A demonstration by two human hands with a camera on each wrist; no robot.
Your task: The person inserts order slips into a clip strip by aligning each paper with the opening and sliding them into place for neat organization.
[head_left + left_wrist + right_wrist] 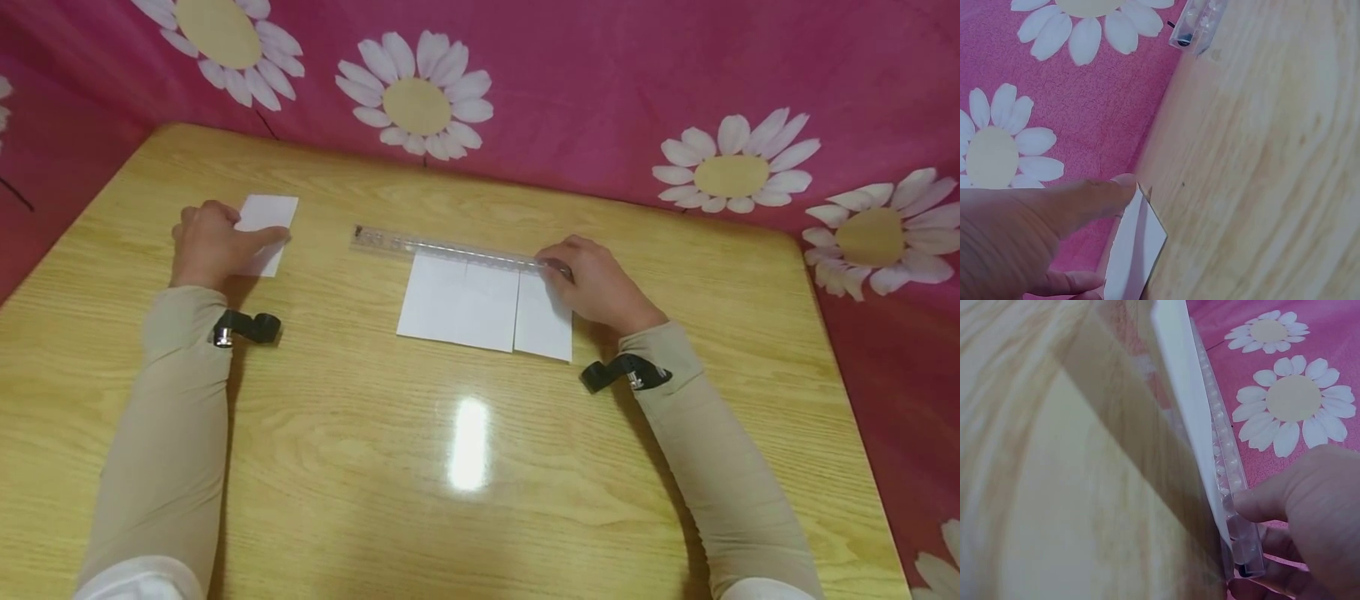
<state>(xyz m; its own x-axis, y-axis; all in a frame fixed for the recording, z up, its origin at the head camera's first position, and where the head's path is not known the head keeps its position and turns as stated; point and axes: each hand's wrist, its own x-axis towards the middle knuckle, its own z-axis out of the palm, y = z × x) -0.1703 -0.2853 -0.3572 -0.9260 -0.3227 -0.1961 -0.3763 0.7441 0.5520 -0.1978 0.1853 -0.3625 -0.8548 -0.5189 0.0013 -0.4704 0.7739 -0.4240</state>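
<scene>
My left hand (208,244) holds a small white paper piece (267,212) at the table's left, thumb on one side and fingers on the other. In the left wrist view this paper (1129,256) stands out beside the thumb. My right hand (603,287) grips the right end of a long clear plastic strip (450,251) with round bumps along it. Below the strip hang a wide white sheet (461,304) and a narrower white sheet (543,317), side by side along its edge. The right wrist view shows white paper (1188,394) against the strip, raised over its shadow.
Everything is over a glossy wood-grain table (360,467) that reflects a bright light. Behind it hangs a pink cloth (570,75) printed with large white daisies. Dark camera mounts sit on both wrists.
</scene>
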